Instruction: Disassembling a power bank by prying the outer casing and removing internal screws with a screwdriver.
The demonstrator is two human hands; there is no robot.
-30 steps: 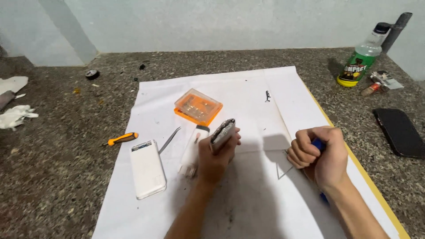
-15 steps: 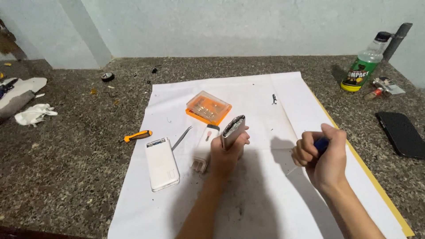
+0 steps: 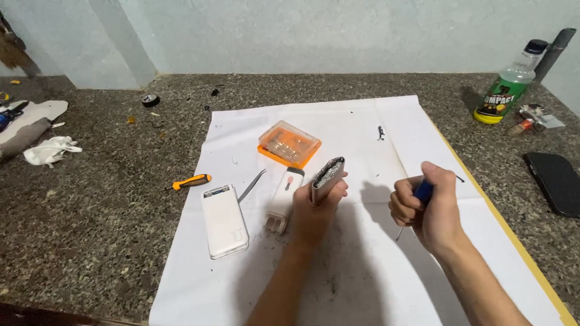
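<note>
Silver metal casing (image 3: 327, 178), flat and rounded at its end, is held upright and slightly tilted above the white paper sheet (image 3: 362, 265), near the middle of the table (image 3: 90, 217). Head view: the left hand (image 3: 317, 208) has its grip clamped on the lower part of the casing, fingers wrapped round it, the open top end facing the camera. The right hand (image 3: 426, 208) is closed in a fist, its grip tight on a blue-handled screwdriver (image 3: 423, 192); the thin shaft points down toward the sheet. The two hands are apart, the casing to the left of the screwdriver. Just left of the left hand lie a white oblong device (image 3: 284, 199) and metal tweezers (image 3: 252, 185); further left, a white power bank (image 3: 225, 221) lies flat on the sheet. An orange bit case (image 3: 289, 143) sits beyond the casing. An orange-handled screwdriver (image 3: 188, 182) rests at the sheet's left edge. At far right stand a green bottle (image 3: 510, 84) and a black phone (image 3: 556, 181).
</note>
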